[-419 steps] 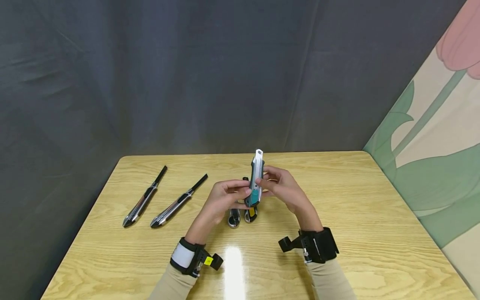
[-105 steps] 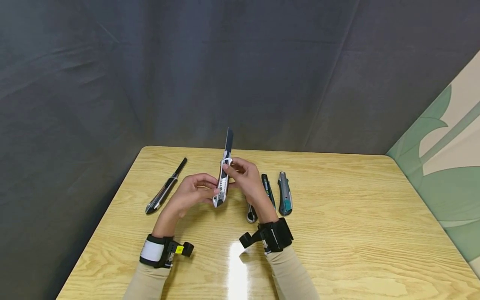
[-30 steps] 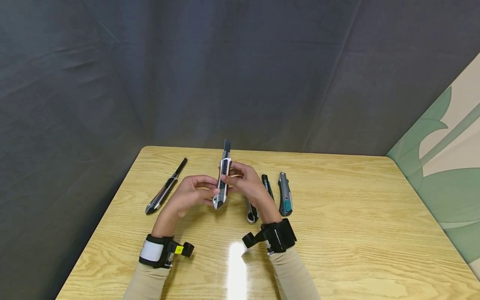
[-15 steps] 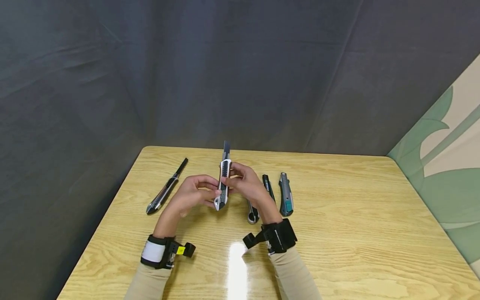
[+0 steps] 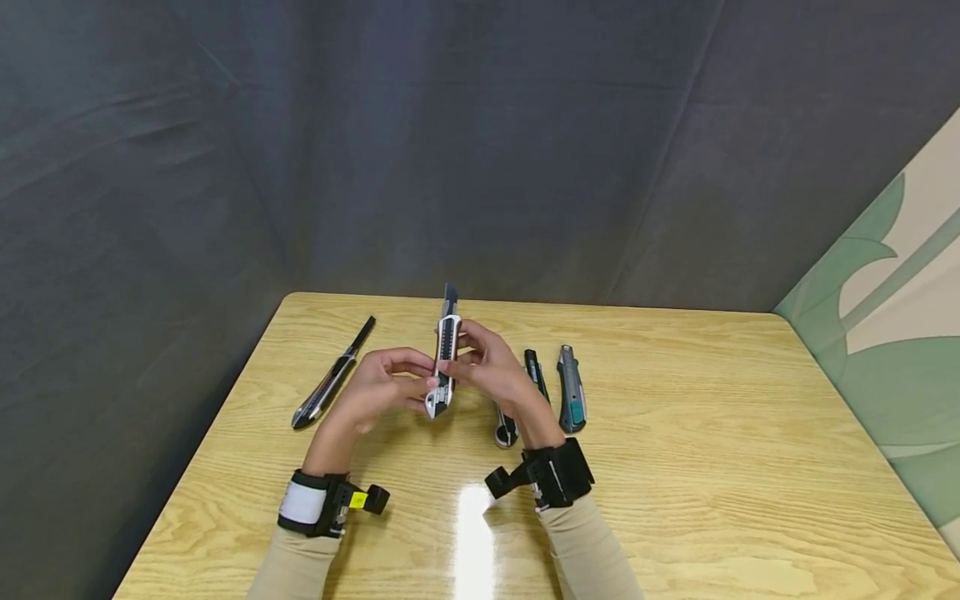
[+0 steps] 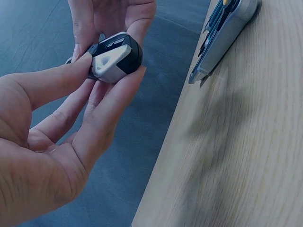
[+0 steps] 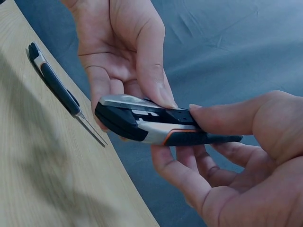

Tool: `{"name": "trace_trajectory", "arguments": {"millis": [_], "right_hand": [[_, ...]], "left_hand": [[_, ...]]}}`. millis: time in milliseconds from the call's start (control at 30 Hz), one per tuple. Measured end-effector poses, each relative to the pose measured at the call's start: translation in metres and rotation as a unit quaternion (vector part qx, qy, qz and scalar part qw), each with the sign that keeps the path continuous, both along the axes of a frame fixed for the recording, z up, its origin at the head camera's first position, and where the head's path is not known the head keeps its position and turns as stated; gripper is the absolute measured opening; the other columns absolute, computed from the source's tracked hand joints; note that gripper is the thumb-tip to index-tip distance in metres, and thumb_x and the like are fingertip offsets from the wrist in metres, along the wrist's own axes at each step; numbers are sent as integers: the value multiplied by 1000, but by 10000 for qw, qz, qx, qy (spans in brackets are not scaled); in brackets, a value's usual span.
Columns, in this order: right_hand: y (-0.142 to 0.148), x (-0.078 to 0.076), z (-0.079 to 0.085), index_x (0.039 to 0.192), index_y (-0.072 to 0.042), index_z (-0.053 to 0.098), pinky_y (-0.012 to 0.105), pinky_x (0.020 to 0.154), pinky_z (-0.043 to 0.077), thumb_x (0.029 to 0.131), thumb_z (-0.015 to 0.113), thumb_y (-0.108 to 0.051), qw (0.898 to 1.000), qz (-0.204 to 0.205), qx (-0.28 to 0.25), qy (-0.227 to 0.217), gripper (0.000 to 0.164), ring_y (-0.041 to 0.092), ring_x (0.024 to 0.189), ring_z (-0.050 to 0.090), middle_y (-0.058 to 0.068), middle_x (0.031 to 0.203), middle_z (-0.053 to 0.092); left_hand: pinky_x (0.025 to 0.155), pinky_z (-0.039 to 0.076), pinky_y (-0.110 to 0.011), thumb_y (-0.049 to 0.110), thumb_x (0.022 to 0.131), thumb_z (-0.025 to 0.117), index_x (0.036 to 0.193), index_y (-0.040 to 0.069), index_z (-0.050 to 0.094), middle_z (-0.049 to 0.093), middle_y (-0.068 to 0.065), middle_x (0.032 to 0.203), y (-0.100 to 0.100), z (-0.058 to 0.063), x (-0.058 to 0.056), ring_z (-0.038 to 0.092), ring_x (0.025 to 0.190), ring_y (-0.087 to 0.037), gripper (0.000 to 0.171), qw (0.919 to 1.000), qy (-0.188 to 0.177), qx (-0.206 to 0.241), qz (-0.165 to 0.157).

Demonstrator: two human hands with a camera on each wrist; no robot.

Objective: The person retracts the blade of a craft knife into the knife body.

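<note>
Head view: one spare cutter (image 5: 330, 379) lies near the table's (image 5: 712, 467) left edge. The left hand (image 5: 378, 382) pinches the held cutter (image 5: 447, 337) by its tail above the table's far half; the right hand (image 5: 491, 367) grips its side, thumb on top. Silver (image 5: 507, 429), black (image 5: 533, 371) and teal cutters (image 5: 572, 390) lie rightward. Best keep fingers behind the blade (image 5: 450, 300) (it juts out) and slide steadily. Compared with earlier, less blade shows; the right thumb sits lower.
</note>
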State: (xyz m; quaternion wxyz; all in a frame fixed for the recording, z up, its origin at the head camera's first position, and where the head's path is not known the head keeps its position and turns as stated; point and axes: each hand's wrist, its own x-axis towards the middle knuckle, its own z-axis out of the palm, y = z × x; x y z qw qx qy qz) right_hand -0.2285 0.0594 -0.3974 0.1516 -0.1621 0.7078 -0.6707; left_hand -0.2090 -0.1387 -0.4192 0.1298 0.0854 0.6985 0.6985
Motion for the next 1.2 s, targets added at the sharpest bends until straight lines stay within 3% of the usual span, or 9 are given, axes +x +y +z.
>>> {"name": "trace_trajectory", "arguments": {"millis": [100, 200, 400, 633, 833, 1000, 1200], "right_hand": [[0, 1, 1, 126, -14, 53, 37, 71, 57, 84, 69, -7, 9998, -39, 113, 170, 45, 29, 90, 59, 18, 116, 56], [1, 1, 1, 125, -17, 54, 34, 72, 56, 83, 70, -6, 9991, -33, 204, 370, 46, 29, 92, 58, 15, 115, 56], [1, 1, 0, 125, -18, 53, 37, 76, 55, 83, 70, -6, 9989, 38, 199, 424, 48, 31, 94, 57, 13, 114, 55], [0, 0, -3, 127, -18, 52, 56, 83, 55, 85, 69, -8, 9996, 114, 61, 235, 46, 31, 94, 59, 16, 114, 55], [0, -1, -3, 130, -20, 51, 53, 81, 58, 90, 64, -15, 9999, 25, 51, -132, 43, 29, 94, 60, 19, 115, 54], [0, -1, -2, 132, -20, 50, 54, 77, 59, 89, 63, -10, 9995, -4, -107, -300, 46, 31, 91, 61, 23, 114, 52], [0, 2, -1, 133, -18, 50, 63, 78, 55, 87, 64, -5, 9996, 19, -153, -256, 50, 31, 88, 63, 25, 112, 51]], "left_hand": [[64, 63, -46, 8, 77, 76, 103, -1, 65, 62, -20, 100, -1, 0, 0, 65, 76, -38, 29, 10000, -21, 78, -13], [64, 63, -46, 8, 77, 76, 102, -2, 65, 62, -19, 99, -1, 1, 0, 65, 77, -39, 29, 9999, -32, 141, -19], [64, 63, -45, 7, 77, 76, 102, -2, 65, 62, -19, 98, -1, 2, 0, 64, 77, -39, 29, 9998, -38, 177, -63], [68, 62, -48, 10, 78, 76, 105, -2, 64, 64, -16, 100, -2, 1, 1, 64, 81, -36, 32, 9998, -136, 110, 97], [69, 62, -48, 10, 79, 75, 104, -3, 65, 66, -15, 99, 0, 0, -1, 64, 84, -36, 31, 9996, -157, 197, 106], [68, 62, -46, 11, 78, 76, 104, -2, 65, 66, -15, 99, 1, 0, -1, 65, 83, -36, 31, 9996, -210, 137, 157], [67, 62, -45, 10, 77, 77, 103, -2, 65, 65, -16, 99, 1, -1, -1, 65, 82, -37, 32, 9995, -281, 107, 136]]}}
